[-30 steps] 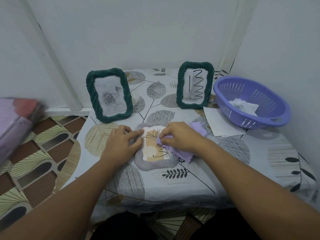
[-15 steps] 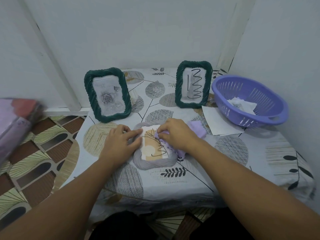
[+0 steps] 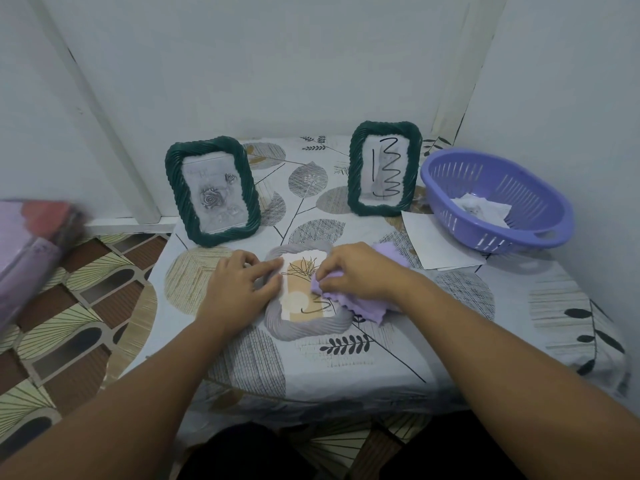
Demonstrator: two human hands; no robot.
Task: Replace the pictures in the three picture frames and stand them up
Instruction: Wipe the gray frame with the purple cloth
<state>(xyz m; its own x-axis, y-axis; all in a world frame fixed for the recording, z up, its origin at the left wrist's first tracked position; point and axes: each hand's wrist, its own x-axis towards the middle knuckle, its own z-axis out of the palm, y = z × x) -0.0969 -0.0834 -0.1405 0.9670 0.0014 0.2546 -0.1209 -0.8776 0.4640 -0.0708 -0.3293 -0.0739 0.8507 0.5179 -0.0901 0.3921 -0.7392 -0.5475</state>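
Head view: grey rope-textured picture frame (image 3: 304,329) lies flat between both hands. Left hand (image 3: 239,289) presses its edge, fingers straight; right hand (image 3: 360,271) pinches a soft lilac cloth (image 3: 349,299). Frame seems light, rigid; grip its rim.

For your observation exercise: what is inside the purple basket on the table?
Inside the purple basket lies crumpled white paper with a faint grey print. The near wall hides part of the bottom, so anything under the paper cannot be seen.
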